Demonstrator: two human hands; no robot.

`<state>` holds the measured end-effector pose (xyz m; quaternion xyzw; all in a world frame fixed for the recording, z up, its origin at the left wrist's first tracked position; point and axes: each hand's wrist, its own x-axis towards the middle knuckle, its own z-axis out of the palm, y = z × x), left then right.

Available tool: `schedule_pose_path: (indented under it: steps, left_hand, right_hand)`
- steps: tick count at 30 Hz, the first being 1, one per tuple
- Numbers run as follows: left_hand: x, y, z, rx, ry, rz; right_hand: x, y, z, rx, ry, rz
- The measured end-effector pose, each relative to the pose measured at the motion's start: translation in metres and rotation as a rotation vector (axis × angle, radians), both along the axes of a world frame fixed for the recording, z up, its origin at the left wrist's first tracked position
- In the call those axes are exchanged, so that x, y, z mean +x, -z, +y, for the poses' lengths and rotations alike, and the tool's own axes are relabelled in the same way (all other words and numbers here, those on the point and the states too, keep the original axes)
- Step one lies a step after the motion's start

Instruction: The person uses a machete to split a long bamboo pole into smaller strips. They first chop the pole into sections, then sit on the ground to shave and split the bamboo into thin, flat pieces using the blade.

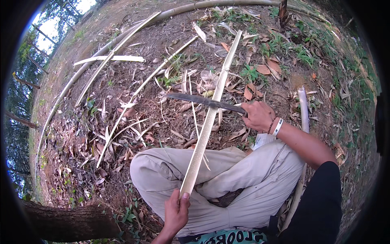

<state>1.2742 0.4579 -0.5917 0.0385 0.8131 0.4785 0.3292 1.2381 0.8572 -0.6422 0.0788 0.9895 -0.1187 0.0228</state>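
My left hand is closed round the near end of a long, pale split bamboo strip. The strip slants away from my lap toward the upper right, its far end over the leaf litter. In my right hand is the handle of a dark-bladed machete, fingers wrapped round it. Its blade points left and lies across the strip at about the middle, seemingly touching it. A pale wristband and a beaded bracelet circle my right wrist.
My crossed legs in light trousers are beneath the strip. Several bamboo slivers lie on the leafy ground ahead and left. A long bamboo pole curves along the far side. Another pole lies by my right arm; a tree trunk is lower left.
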Motion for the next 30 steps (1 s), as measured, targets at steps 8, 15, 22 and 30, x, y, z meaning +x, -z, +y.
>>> schedule_pose_path:
  steps: [8, 15, 22, 30]
  left_hand:
    - [0.033, -0.015, -0.027, -0.113, 0.064, 0.135]
    - [0.043, -0.003, -0.056, -0.196, 0.138, 0.306]
    - [0.059, 0.016, -0.065, -0.138, 0.030, 0.185]
    - [0.041, -0.018, -0.053, -0.203, 0.183, 0.126]
  right_hand:
    - [-0.006, 0.028, 0.065, 0.050, 0.198, 0.100]
    - [-0.001, 0.031, 0.045, 0.057, -0.116, -0.023]
    - [0.002, 0.014, 0.019, -0.025, -0.044, -0.034]
    - [0.000, 0.049, 0.076, -0.072, 0.367, 0.017]
